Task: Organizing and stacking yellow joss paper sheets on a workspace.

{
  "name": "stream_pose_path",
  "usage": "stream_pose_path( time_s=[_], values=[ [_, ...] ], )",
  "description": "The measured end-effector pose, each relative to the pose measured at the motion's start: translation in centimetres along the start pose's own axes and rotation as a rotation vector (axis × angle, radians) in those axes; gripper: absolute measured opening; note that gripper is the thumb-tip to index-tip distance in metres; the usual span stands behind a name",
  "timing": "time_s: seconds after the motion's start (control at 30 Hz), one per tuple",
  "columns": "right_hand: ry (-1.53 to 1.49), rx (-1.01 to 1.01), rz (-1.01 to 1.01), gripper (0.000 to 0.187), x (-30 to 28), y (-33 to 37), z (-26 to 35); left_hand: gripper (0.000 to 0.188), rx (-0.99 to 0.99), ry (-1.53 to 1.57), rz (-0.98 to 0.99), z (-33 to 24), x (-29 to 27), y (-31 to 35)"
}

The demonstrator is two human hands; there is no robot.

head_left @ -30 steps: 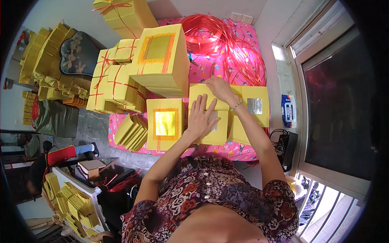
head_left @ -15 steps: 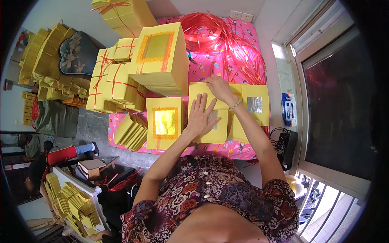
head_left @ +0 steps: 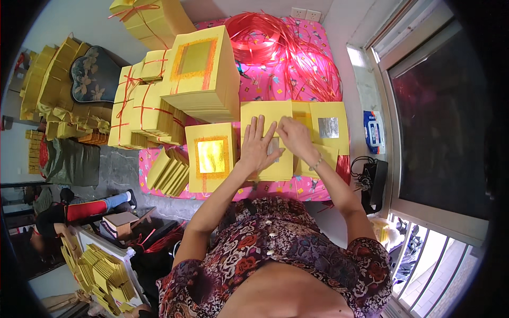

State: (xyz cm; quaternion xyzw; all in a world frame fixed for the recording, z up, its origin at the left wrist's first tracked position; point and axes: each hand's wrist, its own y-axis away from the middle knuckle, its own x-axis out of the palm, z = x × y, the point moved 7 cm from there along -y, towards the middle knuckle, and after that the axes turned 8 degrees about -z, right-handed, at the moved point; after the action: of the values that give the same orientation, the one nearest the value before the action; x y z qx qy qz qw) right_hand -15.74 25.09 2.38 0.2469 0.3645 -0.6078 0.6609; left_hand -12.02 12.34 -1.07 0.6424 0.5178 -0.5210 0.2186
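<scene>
My left hand (head_left: 259, 147) lies flat with fingers spread on a plain yellow paper sheet (head_left: 265, 112) on the pink patterned cloth (head_left: 313, 186). My right hand (head_left: 297, 139) sits close beside it, fingertips closed on a small silver foil square (head_left: 273, 145) that rests on the sheet between both hands. To the right lies another yellow sheet with a silver foil square (head_left: 328, 127) stuck on it. To the left of my left hand is a stack of yellow sheets with a gold foil centre (head_left: 212, 156).
A tall stack of gold-centred sheets (head_left: 204, 74) and bundles tied with red string (head_left: 140, 108) stand at the left rear. Loose red plastic string (head_left: 286, 53) is heaped behind. A fanned pile of sheets (head_left: 168, 170), a blue packet (head_left: 374, 132), black cables (head_left: 370, 177), and a person on the floor (head_left: 79, 209) are nearby.
My right hand has come down and left from the far sheet to meet my left hand over the silver foil square. My left hand has stayed flat on the sheet.
</scene>
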Motion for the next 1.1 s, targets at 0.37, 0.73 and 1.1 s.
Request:
stream_pose_path(
  time_s=[0.37,0.73,1.1],
  values=[
    [-0.020,-0.157,-0.245,0.016,0.8,2.3,-1.1,0.094,0.050,0.055,0.040,1.8,-1.0,0.5],
    [-0.049,-0.178,-0.271,0.017,0.9,2.5,-1.0,0.101,-0.002,0.027,0.082,2.9,-0.4,1.0],
    [-0.060,-0.210,-0.181,0.024,0.3,2.5,-0.7,0.104,-0.003,0.177,0.114,3.9,0.1,0.9]
  ],
)
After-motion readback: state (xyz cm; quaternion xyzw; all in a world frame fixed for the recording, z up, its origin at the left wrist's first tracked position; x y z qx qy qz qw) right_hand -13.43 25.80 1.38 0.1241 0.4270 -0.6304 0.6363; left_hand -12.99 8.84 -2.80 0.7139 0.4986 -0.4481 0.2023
